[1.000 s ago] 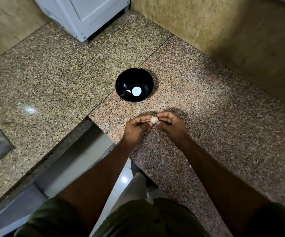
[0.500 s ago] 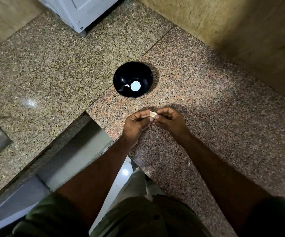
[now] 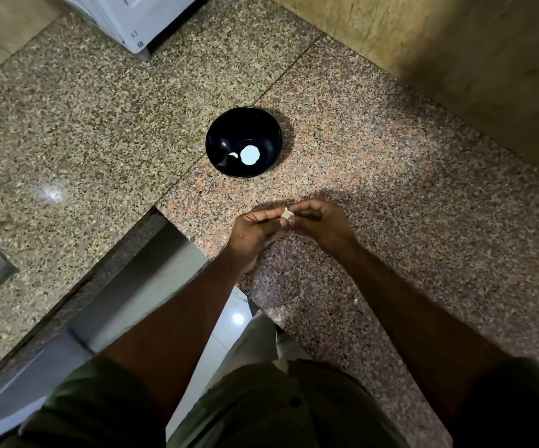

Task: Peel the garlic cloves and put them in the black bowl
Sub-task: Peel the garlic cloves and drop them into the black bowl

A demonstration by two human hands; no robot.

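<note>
Garlic clove (image 3: 286, 214) pinched between left hand (image 3: 255, 228), right hand (image 3: 321, 223)

glossy black bowl (image 3: 226, 137), polished speckled granite counter (image 3: 375, 176)

The garlic clove (image 3: 286, 213) looks turned, perhaps partly peeled, between the fingers (image 3: 297, 211).

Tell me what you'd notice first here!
Two bare hands, the left hand and right hand, pinch a small pale garlic clove between them above the speckled granite counter. Just beyond sits a shiny round black bowl with something small and white inside.
</note>
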